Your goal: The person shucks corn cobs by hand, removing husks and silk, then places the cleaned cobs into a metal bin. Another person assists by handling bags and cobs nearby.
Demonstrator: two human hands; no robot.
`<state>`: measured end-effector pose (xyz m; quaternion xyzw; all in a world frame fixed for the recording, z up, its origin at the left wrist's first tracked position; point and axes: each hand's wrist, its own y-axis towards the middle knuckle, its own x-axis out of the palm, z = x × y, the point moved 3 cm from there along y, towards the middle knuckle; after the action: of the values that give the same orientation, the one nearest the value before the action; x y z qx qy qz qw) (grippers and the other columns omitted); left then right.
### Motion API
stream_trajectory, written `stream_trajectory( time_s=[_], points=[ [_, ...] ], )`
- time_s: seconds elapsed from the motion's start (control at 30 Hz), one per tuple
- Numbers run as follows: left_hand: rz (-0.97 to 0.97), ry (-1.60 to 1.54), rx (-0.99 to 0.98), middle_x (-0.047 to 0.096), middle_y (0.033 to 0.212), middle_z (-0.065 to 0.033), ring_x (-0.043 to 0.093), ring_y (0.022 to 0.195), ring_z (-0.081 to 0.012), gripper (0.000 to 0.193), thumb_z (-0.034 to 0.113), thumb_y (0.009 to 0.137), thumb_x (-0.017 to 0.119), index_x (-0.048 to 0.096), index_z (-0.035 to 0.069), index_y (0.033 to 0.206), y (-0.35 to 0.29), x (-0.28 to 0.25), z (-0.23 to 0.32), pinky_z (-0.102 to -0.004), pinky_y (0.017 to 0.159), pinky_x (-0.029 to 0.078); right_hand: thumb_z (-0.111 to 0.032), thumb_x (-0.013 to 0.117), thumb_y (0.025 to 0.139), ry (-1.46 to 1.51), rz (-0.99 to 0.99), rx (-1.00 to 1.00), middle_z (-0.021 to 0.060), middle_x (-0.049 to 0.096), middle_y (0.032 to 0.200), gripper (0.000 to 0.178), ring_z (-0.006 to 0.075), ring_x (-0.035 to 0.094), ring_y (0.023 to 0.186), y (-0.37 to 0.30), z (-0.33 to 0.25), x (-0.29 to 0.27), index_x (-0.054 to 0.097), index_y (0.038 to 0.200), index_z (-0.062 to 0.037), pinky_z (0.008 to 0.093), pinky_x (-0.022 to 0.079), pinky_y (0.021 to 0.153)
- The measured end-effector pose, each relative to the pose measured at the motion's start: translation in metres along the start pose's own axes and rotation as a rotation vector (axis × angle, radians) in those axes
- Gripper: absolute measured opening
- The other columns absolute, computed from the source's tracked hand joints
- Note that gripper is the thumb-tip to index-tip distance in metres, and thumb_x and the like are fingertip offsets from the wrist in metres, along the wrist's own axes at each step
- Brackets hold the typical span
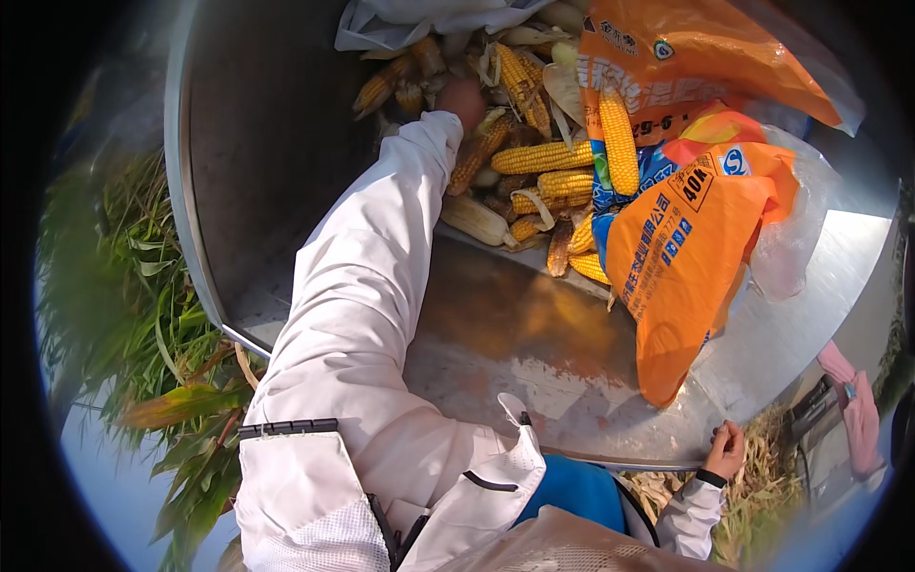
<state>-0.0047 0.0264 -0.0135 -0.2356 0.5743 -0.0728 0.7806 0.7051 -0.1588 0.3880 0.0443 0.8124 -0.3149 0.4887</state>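
My left arm, in a pale pink sleeve, reaches deep into a large metal bin. My left hand [461,101] is down among corn cobs at the far side; its fingers are hidden. Beside it lie a dark, partly spoiled corn cob [479,153] and a yellow cob with loose husk [522,88]. More yellow cobs [541,157] are heaped to its right, some browned, some in pale husk [479,219]. My right hand [726,450] hangs outside the bin near its rim, fingers curled in, with nothing seen in them.
The metal bin [543,381] has a stained, scratched inner wall. An orange and blue plastic sack [691,248] drapes over its right side, one yellow cob [618,143] lying on it. White plastic [419,24] lies at the far edge. Green corn plants [114,276] stand at left; dry husks [753,486] lie lower right.
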Motion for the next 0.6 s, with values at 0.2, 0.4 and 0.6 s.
stream_trajectory(
  time_s=[0.2, 0.4, 0.6],
  points=[
    [-0.403, -0.399, 0.204, 0.067, 0.089, -0.0275, 0.064, 0.086, -0.0454, 0.034, 0.029, 0.093, 0.061, 0.066, -0.004, 0.096, -0.084, 0.004, 0.044, -0.0498, 0.076, 0.051, -0.017, 0.063, 0.097, 0.009, 0.050, 0.012, 0.0018, 0.064, 0.084, 0.022, 0.0095, 0.058, 0.074, -0.010, -0.002, -0.003, 0.065, 0.110, 0.0000, 0.0237, 0.048, 0.070],
    [-0.249, -0.479, 0.366, 0.066, 0.105, -0.0210, 0.063, 0.094, -0.0412, 0.053, 0.019, 0.083, 0.075, 0.052, 0.007, 0.129, -0.146, -0.088, 0.120, -0.0469, 0.085, 0.051, -0.018, 0.064, 0.096, -0.006, 0.015, -0.025, 0.0021, 0.064, 0.081, 0.021, 0.0094, 0.059, 0.071, -0.011, -0.002, 0.000, 0.066, 0.108, -0.0013, 0.0240, 0.048, 0.066],
    [0.363, 0.059, 0.461, 0.037, 0.152, -0.0120, 0.043, 0.131, -0.0395, 0.060, 0.006, 0.081, 0.069, 0.052, 0.013, 0.138, -0.034, -0.060, 0.136, -0.0488, 0.106, 0.041, -0.017, 0.064, 0.095, -0.016, -0.001, -0.027, 0.0006, 0.062, 0.077, 0.020, 0.0083, 0.055, 0.068, -0.007, 0.002, 0.000, 0.066, 0.107, -0.0008, 0.0235, 0.047, 0.064]
  ],
)
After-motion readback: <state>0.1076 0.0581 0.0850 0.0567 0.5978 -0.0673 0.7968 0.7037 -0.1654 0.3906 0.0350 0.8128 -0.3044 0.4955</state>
